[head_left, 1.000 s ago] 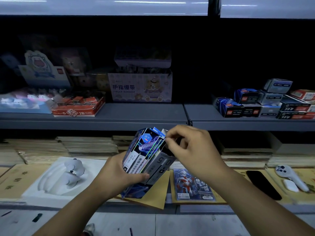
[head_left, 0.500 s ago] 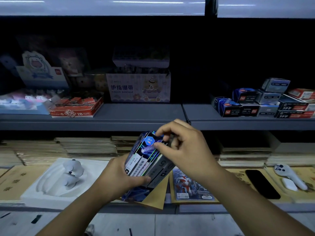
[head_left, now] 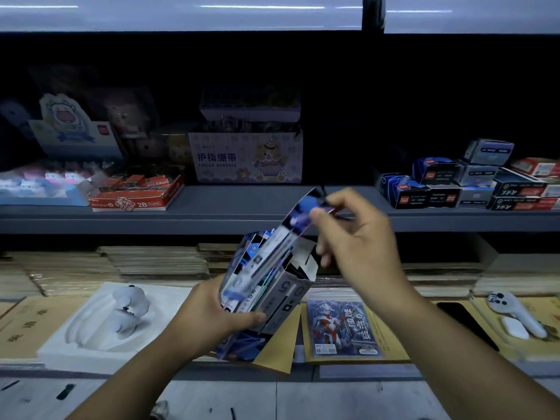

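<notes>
- Blue-and-silver cardboard box (head_left: 272, 286) leans tilted in the left hand (head_left: 212, 316), whose fingers and thumb wrap its lower half.
- Right hand (head_left: 354, 237) pinches a blue-purple strip (head_left: 298, 216) between thumb and forefinger, its other fingers loosely curled.
- Strip rises from the box's open top; it is blurred, flap or card unclear.
- Box hangs in the air below the grey shelf (head_left: 212, 207), over a brown envelope (head_left: 285, 344).

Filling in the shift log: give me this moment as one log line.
left hand: grips blue box, tilted | right hand: pinches blue strip above its open top | behind: shelf
</notes>
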Demonstrator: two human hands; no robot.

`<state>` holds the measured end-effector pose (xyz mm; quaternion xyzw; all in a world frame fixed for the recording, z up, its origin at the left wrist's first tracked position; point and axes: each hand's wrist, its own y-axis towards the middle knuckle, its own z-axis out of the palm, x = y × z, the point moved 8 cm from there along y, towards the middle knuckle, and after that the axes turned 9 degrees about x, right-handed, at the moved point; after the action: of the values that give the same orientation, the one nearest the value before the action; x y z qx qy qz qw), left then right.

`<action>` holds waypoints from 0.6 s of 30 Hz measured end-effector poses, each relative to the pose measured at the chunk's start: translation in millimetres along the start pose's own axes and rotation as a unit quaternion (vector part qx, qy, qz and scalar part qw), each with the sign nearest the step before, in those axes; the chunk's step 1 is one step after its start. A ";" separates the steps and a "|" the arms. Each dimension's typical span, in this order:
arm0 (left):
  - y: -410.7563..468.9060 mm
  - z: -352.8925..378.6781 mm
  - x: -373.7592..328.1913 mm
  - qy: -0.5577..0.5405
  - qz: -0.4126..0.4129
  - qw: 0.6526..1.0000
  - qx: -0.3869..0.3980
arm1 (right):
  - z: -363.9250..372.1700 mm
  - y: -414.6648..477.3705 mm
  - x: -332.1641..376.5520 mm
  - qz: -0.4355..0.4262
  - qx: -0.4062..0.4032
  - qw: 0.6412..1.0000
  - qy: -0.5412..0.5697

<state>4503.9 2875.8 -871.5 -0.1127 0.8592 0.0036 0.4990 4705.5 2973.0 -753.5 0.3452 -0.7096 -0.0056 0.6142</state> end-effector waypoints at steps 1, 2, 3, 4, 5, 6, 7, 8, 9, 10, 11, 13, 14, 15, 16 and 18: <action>-0.3 -1.2 1.4 0.002 -0.001 1.000 -0.001 | -8.8 2.0 1.5 0.002 -0.018 0.999 0.047; -0.5 -3.1 3.1 0.000 -0.003 1.000 -0.004 | -16.7 3.8 3.1 0.000 -0.038 0.995 0.088; -0.3 -5.3 4.7 -0.004 -0.003 1.000 -0.009 | -23.8 4.7 3.9 0.000 -0.057 0.991 0.118; -0.6 -7.5 5.4 -0.008 -0.005 1.000 -0.014 | -29.0 5.4 3.6 0.002 -0.073 0.988 0.134; -0.3 -9.7 6.0 -0.013 -0.005 1.000 -0.019 | -33.4 6.1 2.4 0.005 -0.086 0.987 0.135; -0.3 -11.8 6.6 -0.019 -0.008 0.999 -0.025 | -37.6 6.3 1.2 0.006 -0.097 0.987 0.127; -0.1 -13.4 6.8 -0.025 -0.010 0.999 -0.030 | -42.8 6.0 -1.0 0.008 -0.109 0.988 0.112; -0.4 -15.0 7.5 -0.031 -0.013 0.999 -0.036 | -48.0 5.3 -2.5 0.009 -0.122 0.988 0.097; -0.8 -16.0 7.9 -0.034 -0.016 0.999 -0.039 | -53.0 4.3 -3.8 0.008 -0.132 0.988 0.081; -1.1 -16.8 7.9 -0.035 -0.019 0.998 -0.042 | -56.6 3.2 -4.6 0.008 -0.140 0.988 0.063; -0.9 -17.7 8.5 -0.033 -0.021 0.998 -0.045 | -59.2 1.8 -5.5 0.010 -0.146 0.988 0.044; -1.1 -17.9 8.1 -0.027 -0.022 0.998 -0.048 | -62.3 -0.6 -7.3 0.012 -0.162 0.986 0.026; -1.4 -17.3 7.3 -0.024 -0.020 0.998 -0.046 | -63.9 -1.7 -8.2 0.011 -0.172 0.985 0.024; -1.4 -16.3 6.9 -0.020 -0.018 0.999 -0.044 | -65.1 -2.6 -8.5 0.008 -0.180 0.983 0.022; -1.7 -15.3 6.8 -0.018 -0.018 0.999 -0.041 | -66.0 -2.9 -8.2 0.005 -0.185 0.983 0.020; -1.5 -14.5 6.9 -0.016 -0.017 0.999 -0.038 | -67.2 -3.0 -6.9 0.000 -0.185 0.983 0.016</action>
<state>4488.5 2871.3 -870.0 -0.1464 0.8481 0.0298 0.5083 4765.9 3002.1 -744.3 0.2256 -0.6860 -0.1316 0.6791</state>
